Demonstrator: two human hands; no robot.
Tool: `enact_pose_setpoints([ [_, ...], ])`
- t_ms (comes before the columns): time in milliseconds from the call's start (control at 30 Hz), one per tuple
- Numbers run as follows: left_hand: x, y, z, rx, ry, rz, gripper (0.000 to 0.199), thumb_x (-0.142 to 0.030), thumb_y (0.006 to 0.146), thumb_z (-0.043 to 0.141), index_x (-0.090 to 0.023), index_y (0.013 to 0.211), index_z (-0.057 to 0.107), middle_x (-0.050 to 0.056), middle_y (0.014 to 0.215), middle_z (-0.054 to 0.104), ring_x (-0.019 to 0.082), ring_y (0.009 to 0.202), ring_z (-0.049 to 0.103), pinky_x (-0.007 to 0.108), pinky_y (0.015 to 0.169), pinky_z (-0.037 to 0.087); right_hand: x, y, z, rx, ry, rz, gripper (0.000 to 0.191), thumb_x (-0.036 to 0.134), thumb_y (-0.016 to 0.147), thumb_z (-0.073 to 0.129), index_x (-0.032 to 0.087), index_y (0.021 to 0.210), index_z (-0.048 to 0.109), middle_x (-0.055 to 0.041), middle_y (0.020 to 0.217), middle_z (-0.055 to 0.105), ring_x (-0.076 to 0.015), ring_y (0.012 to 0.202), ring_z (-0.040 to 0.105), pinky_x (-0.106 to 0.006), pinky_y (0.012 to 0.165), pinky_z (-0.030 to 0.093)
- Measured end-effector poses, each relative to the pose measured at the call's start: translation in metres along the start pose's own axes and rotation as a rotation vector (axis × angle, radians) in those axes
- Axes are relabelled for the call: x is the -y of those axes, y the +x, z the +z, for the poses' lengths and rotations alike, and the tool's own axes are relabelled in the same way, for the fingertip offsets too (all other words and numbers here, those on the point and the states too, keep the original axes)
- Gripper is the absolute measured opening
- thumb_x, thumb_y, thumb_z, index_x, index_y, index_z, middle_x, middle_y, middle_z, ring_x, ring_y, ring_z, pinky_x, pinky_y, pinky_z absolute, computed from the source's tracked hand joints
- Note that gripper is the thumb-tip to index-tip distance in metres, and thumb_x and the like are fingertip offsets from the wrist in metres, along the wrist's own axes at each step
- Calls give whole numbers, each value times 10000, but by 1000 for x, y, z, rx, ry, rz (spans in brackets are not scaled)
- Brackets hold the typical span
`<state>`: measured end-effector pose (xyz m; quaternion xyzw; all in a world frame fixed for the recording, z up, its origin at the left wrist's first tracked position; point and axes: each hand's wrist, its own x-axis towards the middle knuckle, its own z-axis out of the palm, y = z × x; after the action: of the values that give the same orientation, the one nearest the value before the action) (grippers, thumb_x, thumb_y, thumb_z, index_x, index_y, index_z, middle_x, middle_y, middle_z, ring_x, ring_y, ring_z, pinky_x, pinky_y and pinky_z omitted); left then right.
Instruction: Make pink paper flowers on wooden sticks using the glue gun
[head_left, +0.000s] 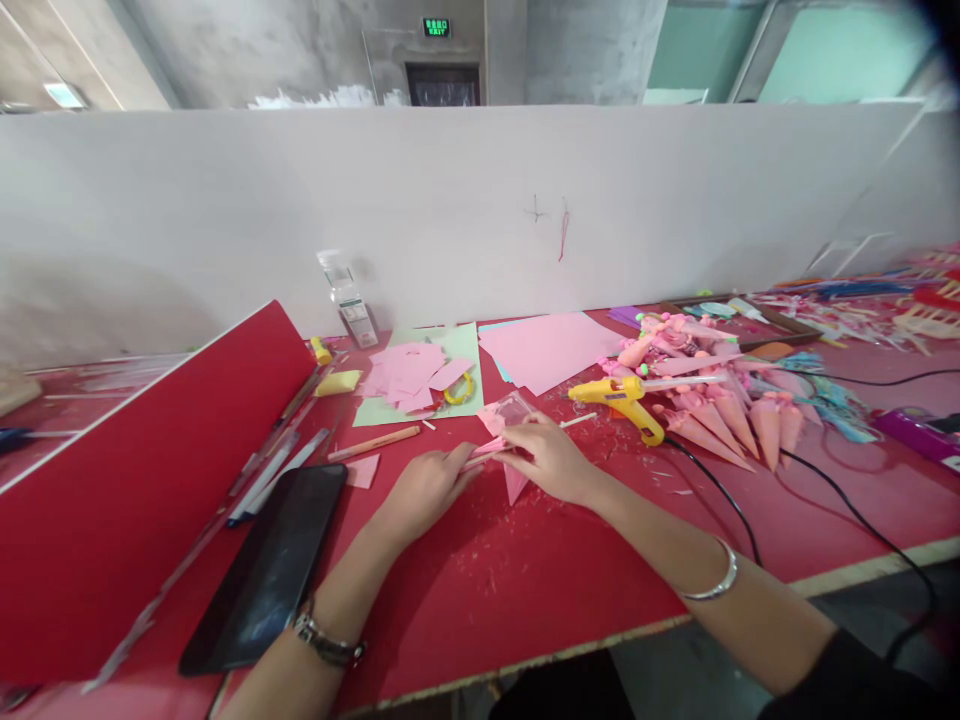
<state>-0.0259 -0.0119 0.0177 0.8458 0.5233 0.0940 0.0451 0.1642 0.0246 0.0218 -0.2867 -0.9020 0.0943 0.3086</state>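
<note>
Just left of the yellow glue gun (636, 408), both hands are closing on a slim pink roll (489, 447), the left hand (421, 488) pinching its near-left end between thumb and fingers while the right hand (555, 458) is gripping the other end, above a pointed pink piece (516, 484) lying on the red table (480, 620). Looking like thin paper, the roll is probably weighing almost nothing and giving easily, so a hard squeeze would be risking a crease or a flattened tube; light fingertips near the two ends, along the overlapping edge, are likely serving best.
</note>
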Motion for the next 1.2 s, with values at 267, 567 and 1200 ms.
enact_pose_setpoints([
  [267, -6, -1, -7, 16, -261, -17, 269, -337, 869, 255, -184, 737, 434, 16, 583, 546, 139, 511, 500, 210, 486, 278, 1, 1, -1, 19, 2, -21, 188, 265, 842, 438, 172, 681, 461, 20, 618, 535, -107, 577, 449, -237, 650, 316],
  [567, -6, -2, -9, 11, -515, 19, 339, -334, 869, 276, -184, 603, 424, -26, 481, 509, 96, 461, 466, 188, 515, 312, 1, -2, 0, 86, 70, 13, 144, 255, 835, 442, 170, 840, 558, -19, 734, 602, -119, 652, 514, -214, 594, 354],
  [1200, -1, -1, -10, -140, -104, -9, 291, -389, 835, 344, -179, 895, 537, 59, 775, 624, 173, 664, 543, 229, 560, 317, 0, -2, -5, 71, 60, 57, 273, 311, 864, 383, 165, 794, 603, -33, 718, 626, -125, 679, 555, -219, 600, 371],
])
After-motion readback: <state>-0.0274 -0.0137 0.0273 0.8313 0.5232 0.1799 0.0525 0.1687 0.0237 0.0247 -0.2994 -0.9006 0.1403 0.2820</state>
